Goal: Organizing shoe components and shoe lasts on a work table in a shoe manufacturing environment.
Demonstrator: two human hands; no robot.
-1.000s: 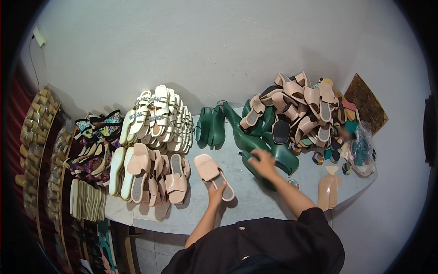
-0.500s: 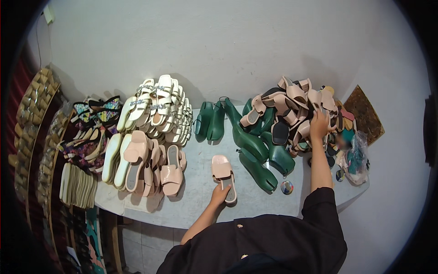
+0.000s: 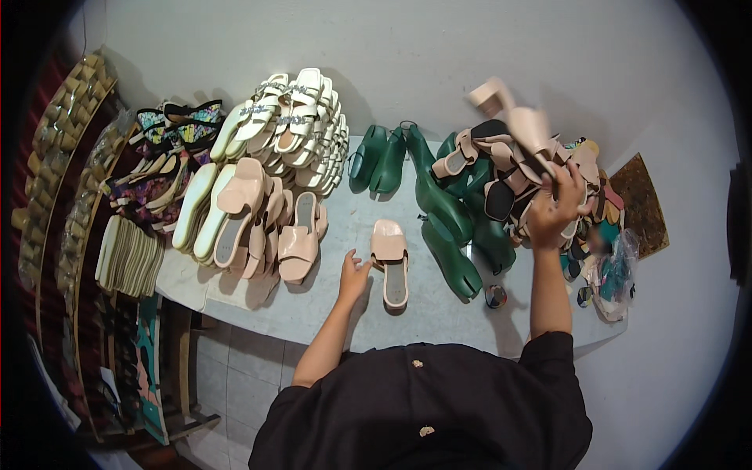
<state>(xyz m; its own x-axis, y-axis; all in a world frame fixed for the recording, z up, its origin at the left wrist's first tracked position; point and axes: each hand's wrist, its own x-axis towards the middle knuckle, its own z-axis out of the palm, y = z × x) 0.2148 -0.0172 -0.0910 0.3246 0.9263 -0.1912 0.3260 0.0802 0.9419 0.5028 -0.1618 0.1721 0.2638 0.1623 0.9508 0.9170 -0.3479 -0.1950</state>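
Note:
A beige-pink heeled slide sandal [image 3: 388, 243] lies upright on the table, toe pointing to the wall. Just left of it is my left hand [image 3: 355, 280], empty, its fingers apart, close to the sandal's side. My right hand [image 3: 556, 210] grips another pink slide sandal [image 3: 529, 129] by one end and holds it raised over a heap of similar sandals [image 3: 513, 184]; motion blurs the lifted sandal's heel. Between the lone sandal and the heap lie several dark green shoe lasts [image 3: 453, 254]. More pink sandals [image 3: 299, 243] stand in a group to the left.
White strapped sandals [image 3: 298, 117] are stacked at the back left, beside patterned shoe pieces [image 3: 168, 176] and a row of cream soles [image 3: 129, 258]. A small round tin-like object [image 3: 496, 296] sits near the right front. A plastic bag [image 3: 619, 270] lies at the right edge.
My left hand has let go of the sandal on the table and moved left of it. My right hand has lifted a sandal off the heap. The view has shifted.

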